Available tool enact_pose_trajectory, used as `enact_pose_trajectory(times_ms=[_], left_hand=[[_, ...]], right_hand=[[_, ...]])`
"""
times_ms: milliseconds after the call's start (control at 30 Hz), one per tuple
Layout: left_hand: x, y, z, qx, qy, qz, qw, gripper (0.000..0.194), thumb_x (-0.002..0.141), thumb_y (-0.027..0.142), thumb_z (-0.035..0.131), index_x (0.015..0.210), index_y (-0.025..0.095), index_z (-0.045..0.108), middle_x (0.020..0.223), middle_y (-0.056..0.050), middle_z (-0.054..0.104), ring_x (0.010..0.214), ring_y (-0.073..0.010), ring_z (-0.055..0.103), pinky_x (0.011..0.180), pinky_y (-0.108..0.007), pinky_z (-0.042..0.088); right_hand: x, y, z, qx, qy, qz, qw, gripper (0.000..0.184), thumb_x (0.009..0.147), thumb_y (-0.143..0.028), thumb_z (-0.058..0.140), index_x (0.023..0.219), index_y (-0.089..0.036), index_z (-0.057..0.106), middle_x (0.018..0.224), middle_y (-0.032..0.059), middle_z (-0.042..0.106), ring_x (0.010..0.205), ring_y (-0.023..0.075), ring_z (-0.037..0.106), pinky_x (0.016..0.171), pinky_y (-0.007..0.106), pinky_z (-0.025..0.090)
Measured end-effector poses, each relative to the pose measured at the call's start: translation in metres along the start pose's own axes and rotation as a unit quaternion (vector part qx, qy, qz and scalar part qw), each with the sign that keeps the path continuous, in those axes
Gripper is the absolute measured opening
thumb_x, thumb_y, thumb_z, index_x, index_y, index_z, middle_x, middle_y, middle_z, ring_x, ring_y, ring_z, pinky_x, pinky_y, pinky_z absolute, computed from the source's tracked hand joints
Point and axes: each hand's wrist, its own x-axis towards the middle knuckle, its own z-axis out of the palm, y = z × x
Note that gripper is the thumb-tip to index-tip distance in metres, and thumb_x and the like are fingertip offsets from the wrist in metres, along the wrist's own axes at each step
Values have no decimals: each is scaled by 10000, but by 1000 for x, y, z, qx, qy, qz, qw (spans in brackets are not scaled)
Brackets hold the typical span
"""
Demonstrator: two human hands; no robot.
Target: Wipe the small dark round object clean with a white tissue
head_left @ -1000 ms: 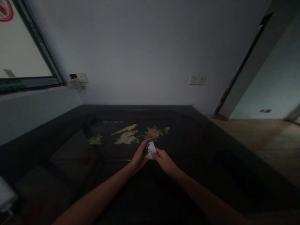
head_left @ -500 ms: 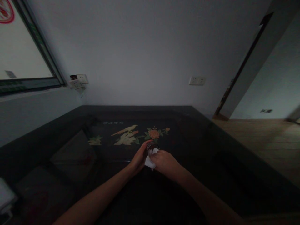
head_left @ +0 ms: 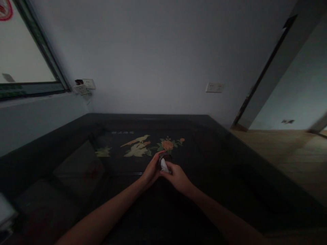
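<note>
Both hands meet over the middle of a black lacquered table (head_left: 217, 160) with a bird-and-flower inlay (head_left: 143, 146). My left hand (head_left: 151, 170) is curled around a small dark round object (head_left: 166, 158), too dim to name. My right hand (head_left: 176, 176) pinches a crumpled white tissue (head_left: 164, 165) and presses it against that object. The room is dark, so fine detail of the fingers is lost.
A window (head_left: 22, 61) is at the upper left, with wall sockets (head_left: 84, 86) beside it and another socket (head_left: 215, 87) on the far wall. A wooden floor (head_left: 286, 149) and a doorway lie to the right. Something pale (head_left: 6, 212) sits at the left edge.
The white tissue showed more a second ago; my right hand has turned over it and pushed it in against the dark object, so less white shows now. My left hand has stayed put.
</note>
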Motion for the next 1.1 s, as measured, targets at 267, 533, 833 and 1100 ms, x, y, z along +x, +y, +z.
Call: enact_pose_trajectory(times_ms=[267,533,833,1100], left_hand=[[-3,3,2,27,28,-2,999,339,799,412,579,1075,219,610,934,-35,632,788,-152,568,682,-241,435],[-3,3,3,13,18,-11,1000,335,819,388,559,1104,212,585,997,-56,641,846,-174,580,733,-267,444],[-1,3,2,7,23,-15,1000,328,824,374,555,1089,186,604,961,-58,675,873,-187,601,842,-305,423],[1,1,0,8,20,-14,1000,342,822,392,556,1090,183,598,993,-70,672,902,-196,601,848,-312,422]], right_hand=[[8,17,5,176,29,24,984,241,814,-280,503,970,-132,611,898,66,660,877,226,595,789,333,447],[2,6,-1,-5,5,13,1000,219,875,-237,438,908,-121,620,836,65,667,760,190,599,688,272,431],[1,-2,-18,-406,-146,-133,892,273,857,-105,461,1097,-112,591,1034,127,672,980,217,601,882,320,400],[0,-2,-13,-418,-125,-119,892,275,854,-58,408,1031,-117,611,1017,125,680,954,206,608,872,321,393]])
